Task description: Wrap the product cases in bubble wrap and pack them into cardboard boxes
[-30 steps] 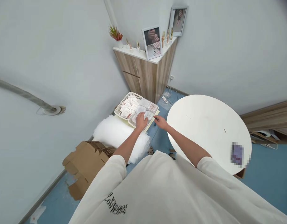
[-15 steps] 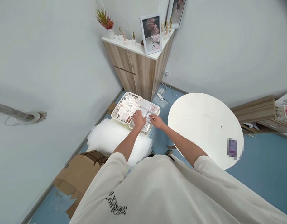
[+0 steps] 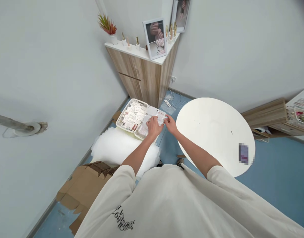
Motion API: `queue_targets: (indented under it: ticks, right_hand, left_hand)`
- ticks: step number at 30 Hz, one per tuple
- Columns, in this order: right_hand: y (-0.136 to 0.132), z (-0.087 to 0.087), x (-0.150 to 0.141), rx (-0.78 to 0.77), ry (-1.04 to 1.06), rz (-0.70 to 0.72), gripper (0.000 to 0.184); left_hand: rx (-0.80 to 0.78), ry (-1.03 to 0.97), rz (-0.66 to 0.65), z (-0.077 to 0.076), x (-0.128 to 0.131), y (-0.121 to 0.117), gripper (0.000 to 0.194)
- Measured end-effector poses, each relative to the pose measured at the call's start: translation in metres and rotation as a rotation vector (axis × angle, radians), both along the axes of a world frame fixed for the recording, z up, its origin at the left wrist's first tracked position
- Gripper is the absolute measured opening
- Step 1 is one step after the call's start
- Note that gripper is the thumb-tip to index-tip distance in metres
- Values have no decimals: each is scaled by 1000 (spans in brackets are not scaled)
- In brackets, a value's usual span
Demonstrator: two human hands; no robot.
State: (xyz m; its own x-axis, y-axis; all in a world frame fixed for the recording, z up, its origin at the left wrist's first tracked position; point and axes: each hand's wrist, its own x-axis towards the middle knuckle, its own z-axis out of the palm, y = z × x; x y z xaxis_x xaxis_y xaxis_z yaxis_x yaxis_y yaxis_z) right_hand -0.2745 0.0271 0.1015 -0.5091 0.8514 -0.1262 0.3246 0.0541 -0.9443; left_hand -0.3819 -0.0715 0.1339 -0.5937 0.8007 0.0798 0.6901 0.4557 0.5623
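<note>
My left hand reaches over the right-hand basket, its fingers bent onto a clear plastic box. Close beside it, my right hand pinches the right edge of what looks like that same box. My palm and fingers hide part of it. More clear plastic boxes lie below in the basket, some with small reddish pieces inside. Directly to the left stands a white perforated basket full of small white printed cards or packets.
A round white table stands at my right, bearing a blurred-out object. White foam sheeting and flattened cardboard lie at left. A wooden cabinet fills the corner behind the baskets, with cables and a power strip beside it.
Both hands have shifted slightly right within the view, toward the right side of the basket. The clear box is now between them, and the camera view has turned a little.
</note>
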Motion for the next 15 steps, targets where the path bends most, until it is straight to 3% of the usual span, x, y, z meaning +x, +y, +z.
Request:
queue_targets:
  ticks: [6, 11, 15]
  right_hand:
    - [23, 0, 80, -13, 25, -220, 43]
    - [38, -10, 180, -40, -99, -375, 33]
    - [46, -26, 262, -50, -199, -414, 39]
  left_hand:
    - [63, -143, -188, -7, 70, 32, 55]
    - [34, -280, -349, -25, 148, 57, 60]
    - [-44, -398, -432, -40, 221, 74, 62]
